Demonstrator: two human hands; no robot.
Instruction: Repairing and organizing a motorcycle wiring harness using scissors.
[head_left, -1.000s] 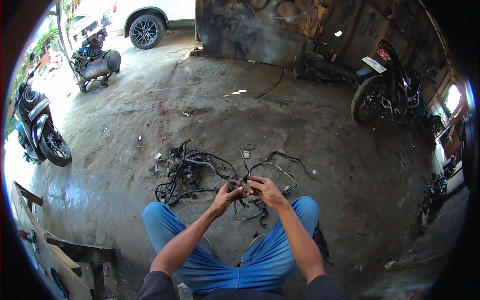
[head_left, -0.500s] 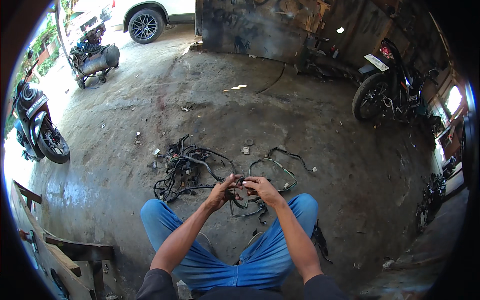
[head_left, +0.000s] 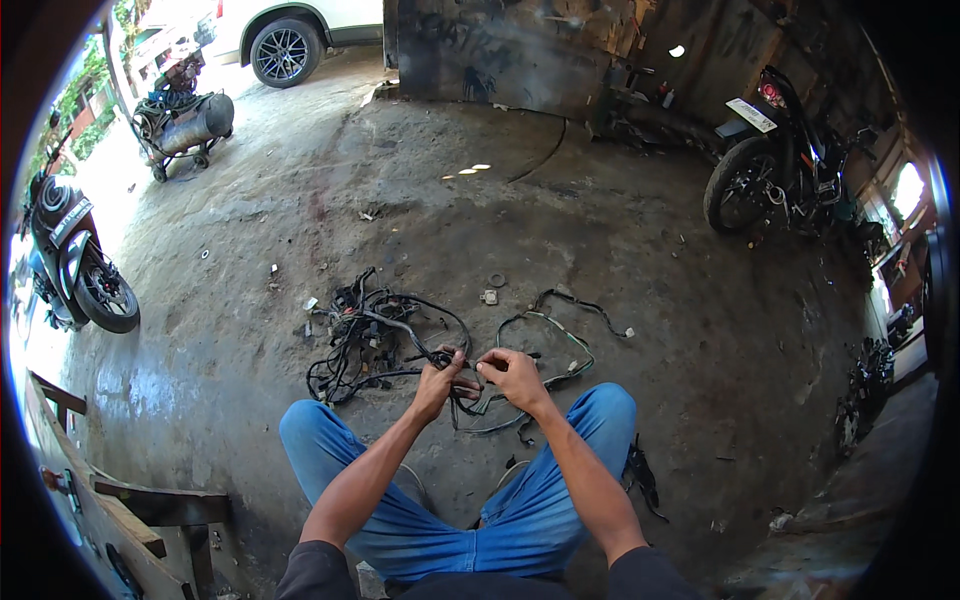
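A tangled black wiring harness (head_left: 355, 325) lies on the concrete floor in front of my bent, jean-clad legs. My left hand (head_left: 440, 382) is closed round a bunch of its dark cables. Close to its right, my right hand (head_left: 505, 370) pinches a dark wire from the same bundle. A looser branch with a pale green wire (head_left: 565, 335) loops out to the right. Beyond the hands lie a small pale square part (head_left: 489, 297) and a ring (head_left: 497, 279).
A scooter (head_left: 90, 280) stands at left, with an air compressor (head_left: 200, 125) behind it. A white car (head_left: 340, 20) is at the back. Another motorbike (head_left: 760, 180) stands at right by a metal wall (head_left: 500, 55). A wooden frame (head_left: 140, 500) is beside me at lower left.
Both hands have shifted slightly left and rework their grip on the cables, with the right fingers now in a tighter pinch. The short wire that stuck up beyond them is no longer upright.
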